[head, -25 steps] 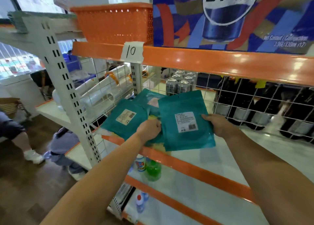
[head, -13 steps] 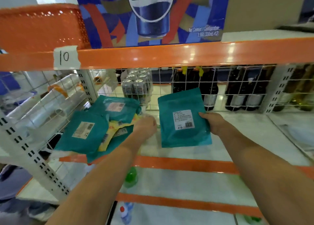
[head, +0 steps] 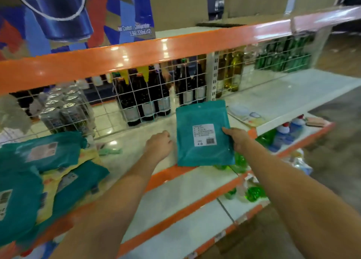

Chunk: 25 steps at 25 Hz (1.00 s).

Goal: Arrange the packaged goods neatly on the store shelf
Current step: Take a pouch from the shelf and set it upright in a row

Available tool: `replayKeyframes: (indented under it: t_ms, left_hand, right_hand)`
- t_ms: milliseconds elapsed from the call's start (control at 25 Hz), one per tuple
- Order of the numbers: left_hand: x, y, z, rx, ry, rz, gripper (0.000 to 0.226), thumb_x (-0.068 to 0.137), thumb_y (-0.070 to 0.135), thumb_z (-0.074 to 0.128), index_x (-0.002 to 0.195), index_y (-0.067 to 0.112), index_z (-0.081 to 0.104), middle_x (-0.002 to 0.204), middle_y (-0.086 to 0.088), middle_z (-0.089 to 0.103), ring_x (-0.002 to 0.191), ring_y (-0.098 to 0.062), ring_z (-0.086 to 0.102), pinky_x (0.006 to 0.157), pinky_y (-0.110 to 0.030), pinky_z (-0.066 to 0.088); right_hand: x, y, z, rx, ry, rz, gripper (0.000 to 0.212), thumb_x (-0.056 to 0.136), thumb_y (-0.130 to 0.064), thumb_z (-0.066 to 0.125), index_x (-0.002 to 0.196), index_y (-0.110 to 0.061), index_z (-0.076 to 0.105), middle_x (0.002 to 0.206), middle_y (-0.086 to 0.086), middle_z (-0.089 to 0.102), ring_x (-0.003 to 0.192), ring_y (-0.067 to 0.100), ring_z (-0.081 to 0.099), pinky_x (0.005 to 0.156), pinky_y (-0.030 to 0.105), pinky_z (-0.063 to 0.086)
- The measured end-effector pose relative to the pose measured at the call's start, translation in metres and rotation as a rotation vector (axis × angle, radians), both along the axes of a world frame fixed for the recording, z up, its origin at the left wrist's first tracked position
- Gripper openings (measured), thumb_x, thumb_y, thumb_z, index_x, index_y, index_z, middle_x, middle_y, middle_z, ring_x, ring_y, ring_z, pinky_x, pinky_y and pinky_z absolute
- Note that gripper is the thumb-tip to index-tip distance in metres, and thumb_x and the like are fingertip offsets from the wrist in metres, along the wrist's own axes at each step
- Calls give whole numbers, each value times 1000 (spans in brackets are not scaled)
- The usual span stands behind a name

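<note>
Behind the white wire grid [head: 136, 102] you are seeing dark glass bottles [head: 145, 100] standing in a row, with a shrink-wrapped pack of cans [head: 64, 110] sitting to their left and pale yellow-green bottles [head: 231, 73] to their right. Green cans [head: 283, 57] are lining up farther right. Above you, a blue cola carton [head: 64, 14] is resting beside plain cardboard boxes [head: 181, 4]. On the lower tier, green bottles [head: 254, 193] and red-capped bottles [head: 284, 129] are standing.

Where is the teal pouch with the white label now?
In the head view, the teal pouch is right of centre, gripped by the right hand over the shelf's orange front edge, before the wire grid.
</note>
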<state>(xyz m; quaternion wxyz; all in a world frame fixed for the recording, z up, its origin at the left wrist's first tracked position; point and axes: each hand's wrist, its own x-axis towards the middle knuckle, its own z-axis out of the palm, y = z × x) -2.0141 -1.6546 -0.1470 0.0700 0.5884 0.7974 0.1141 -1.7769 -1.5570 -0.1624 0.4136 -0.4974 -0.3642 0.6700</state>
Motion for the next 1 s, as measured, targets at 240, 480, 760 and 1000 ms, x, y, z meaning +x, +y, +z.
replayKeyframes:
  t_ms: [240,480,760,1000]
  left_hand:
    - [93,40,-13,29,-86,-171,36,93,24,47,128,14,49,128,-10,57,119,-30,52,95,-38,43]
    - [205,64,-13,16,-118,-379,34,93,25,45,124,11,51,127,-13,57,116,-32,53,93,-38,45]
    - [332,79,-21,-45,-252,-566,38,92,24,47,127,11,51,130,-11,58,117,-29,55,95,-37,46]
    - [402,85,-31,-124,-434,-548,31,97,28,43,118,9,56,125,-15,60,111,-30,57,86,-32,45]
  right_hand:
    - [114,-32,-10,6,-7,-223,20,94,-6,52,109,6,58,112,27,62,66,23,64,60,34,57]
    - [228,-51,-2,-5,-68,-427,30,93,-7,55,118,10,55,103,19,70,65,24,66,70,38,57]
    - [332,-61,-1,1,-80,-586,23,90,-7,59,108,8,59,76,10,72,50,17,67,59,35,58]
    - [398,-69,-14,-32,-65,-666,20,91,-11,59,105,2,60,95,14,68,54,18,67,54,32,59]
